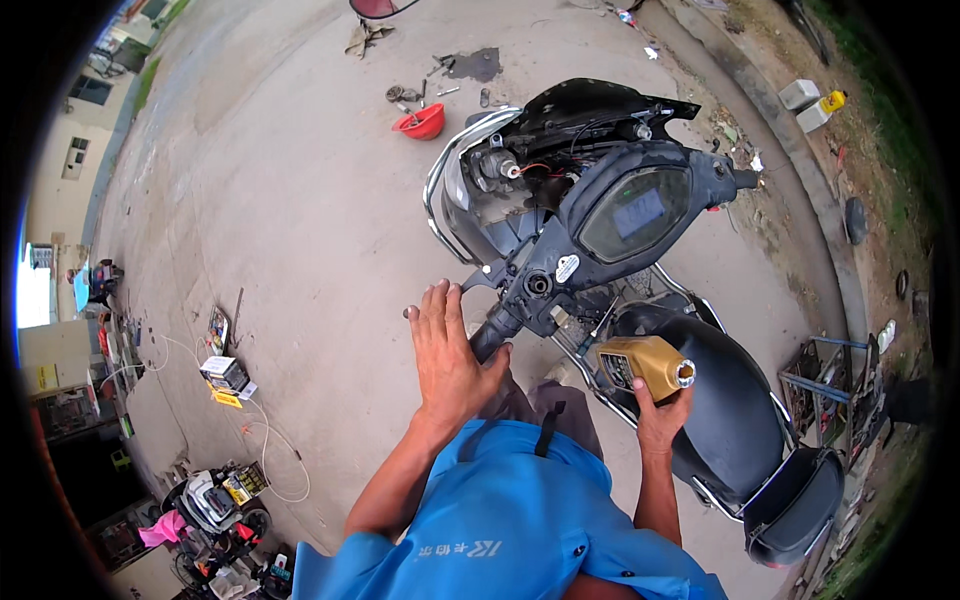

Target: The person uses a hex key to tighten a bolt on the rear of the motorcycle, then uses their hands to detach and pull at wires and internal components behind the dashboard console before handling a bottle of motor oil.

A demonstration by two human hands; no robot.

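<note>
My right hand [660,415] grips a gold-coloured plastic oil bottle [640,364] from below, holding it tilted above the scooter's seat [735,420]. The bottle's mouth points right and shows a silvery ring, with no cap on it. With its fingers stretched out, my left hand [445,350] rests against the black handlebar grip [495,330], the thumb lying across the grip's end. In front of me stands the scooter, its front panel [600,105] opened up and wires showing. The dashboard [637,215] sits between the handlebars.
A red bowl [421,122] lies on the concrete beyond the scooter, near loose tools and parts. To the left are a small box [226,373] and a white hose [268,440]. A metal rack [820,385] and plastic jugs [815,115] stand along the right-hand kerb.
</note>
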